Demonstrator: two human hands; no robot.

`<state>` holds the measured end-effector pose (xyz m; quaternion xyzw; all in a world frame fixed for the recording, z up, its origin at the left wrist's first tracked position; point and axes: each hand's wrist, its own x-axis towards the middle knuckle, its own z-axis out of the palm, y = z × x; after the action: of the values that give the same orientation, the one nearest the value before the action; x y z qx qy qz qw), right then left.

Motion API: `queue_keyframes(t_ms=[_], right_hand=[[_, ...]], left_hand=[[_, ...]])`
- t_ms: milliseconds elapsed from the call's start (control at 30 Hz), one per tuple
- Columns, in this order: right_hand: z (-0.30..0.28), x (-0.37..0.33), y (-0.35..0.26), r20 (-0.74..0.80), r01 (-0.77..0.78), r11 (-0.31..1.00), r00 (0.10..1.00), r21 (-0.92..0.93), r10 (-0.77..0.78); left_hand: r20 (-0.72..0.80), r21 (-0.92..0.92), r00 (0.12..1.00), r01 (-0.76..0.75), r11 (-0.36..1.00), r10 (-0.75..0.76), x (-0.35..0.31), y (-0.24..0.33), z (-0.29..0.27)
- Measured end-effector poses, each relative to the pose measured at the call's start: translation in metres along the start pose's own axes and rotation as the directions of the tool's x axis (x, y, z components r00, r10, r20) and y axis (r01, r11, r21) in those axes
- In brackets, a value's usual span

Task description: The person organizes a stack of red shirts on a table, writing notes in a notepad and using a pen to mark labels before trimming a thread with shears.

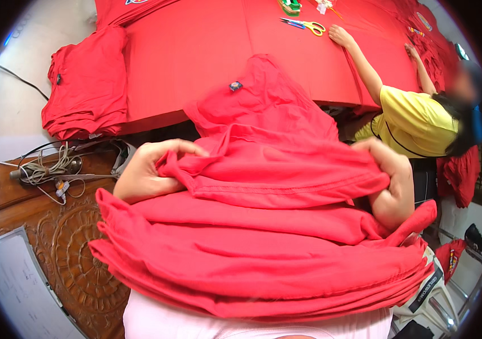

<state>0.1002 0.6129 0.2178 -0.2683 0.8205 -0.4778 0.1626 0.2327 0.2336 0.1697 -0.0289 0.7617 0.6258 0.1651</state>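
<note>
Between my two hands stretches a red shirt (pixel 275 164), its stitched hem edge facing me and its far end, with a small dark neck label, lying toward the table. My left hand (pixel 147 172) is closed on the shirt's left side, thumb below and fingers above. On the other side my right hand (pixel 390 178) grips the hem, its fingertips partly hidden by cloth. Under the held shirt, a thick pile of red shirts (pixel 263 260) rests against my body, with several layered edges showing.
A red-covered table (pixel 195 56) lies ahead, bearing yellow-handled scissors (pixel 311 27) and a green tape dispenser (pixel 290 7). Folded red shirts (pixel 85 85) sit at its left end. A co-worker in yellow (pixel 416 118) works at right. Coiled cables (pixel 54 166) lie on carved wood at left.
</note>
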Motion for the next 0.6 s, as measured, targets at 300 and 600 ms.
queue_keyframes(t_ms=[300, 600], right_hand=[[-0.058, -0.046, -0.02, 0.491, 0.551, 0.806, 0.652, 0.216, -0.577], [-0.092, -0.062, -0.021, 0.536, 0.455, 0.878, 0.709, 0.15, -0.459]], left_hand=[[0.626, -0.536, 0.133, -0.642, 0.548, 0.768, 0.039, 0.044, -0.042], [0.593, -0.117, 0.778, -0.172, 0.978, 0.208, 0.019, 0.019, -0.028]])
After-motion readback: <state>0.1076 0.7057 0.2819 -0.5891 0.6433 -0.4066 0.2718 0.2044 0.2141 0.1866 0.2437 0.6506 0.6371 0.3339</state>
